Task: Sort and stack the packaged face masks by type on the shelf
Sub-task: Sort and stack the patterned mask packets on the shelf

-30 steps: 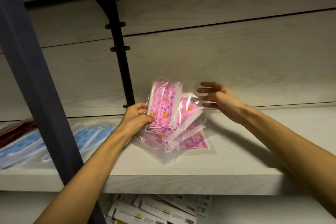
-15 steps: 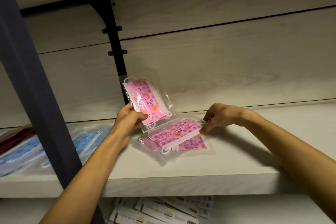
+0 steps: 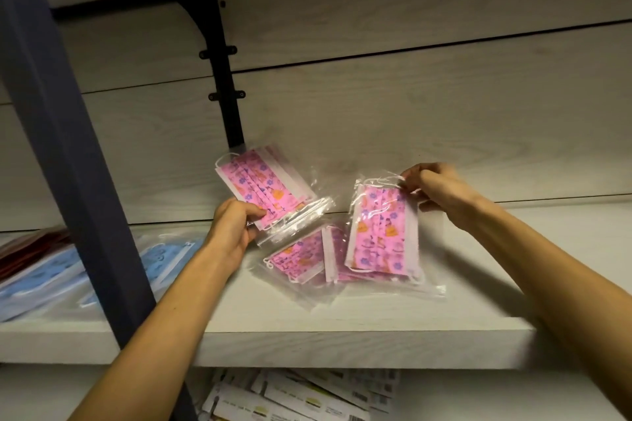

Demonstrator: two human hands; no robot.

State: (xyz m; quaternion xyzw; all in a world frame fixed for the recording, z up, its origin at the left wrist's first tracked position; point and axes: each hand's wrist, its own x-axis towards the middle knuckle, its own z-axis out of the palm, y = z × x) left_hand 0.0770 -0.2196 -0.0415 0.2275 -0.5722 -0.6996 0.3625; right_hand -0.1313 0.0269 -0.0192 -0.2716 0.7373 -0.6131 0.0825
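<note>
1. Pink printed masks in clear bags sit in three places: a fanned bunch point(image 3: 265, 183) in the left hand point(image 3: 232, 229), one pack point(image 3: 383, 232) in the right hand point(image 3: 441, 190), and a loose pile point(image 3: 304, 258) lying on the shelf point(image 3: 342, 331).
2. Left hand grips the bunch at its lower end, thumb on top and fingers curled beneath; the bunch tilts up and to the left, lifted off the shelf in front of the black bracket point(image 3: 225, 92).
3. Right hand pinches the top corner of its pack between thumb and fingertips; the pack hangs nearly upright, its lower edge apparently resting on the pile, though the clear plastic makes contact hard to judge.
4. The pile lies between the two hands, near the shelf's back wall, its packs overlapping at different angles.
5. Blue masks point(image 3: 164, 256) in bags lie on the same shelf to the left, beyond the dark post point(image 3: 68, 147), with reddish packs point(image 3: 30, 249) at the far left edge.
6. Below the shelf, white printed packets point(image 3: 301, 396) lie in a heap.
</note>
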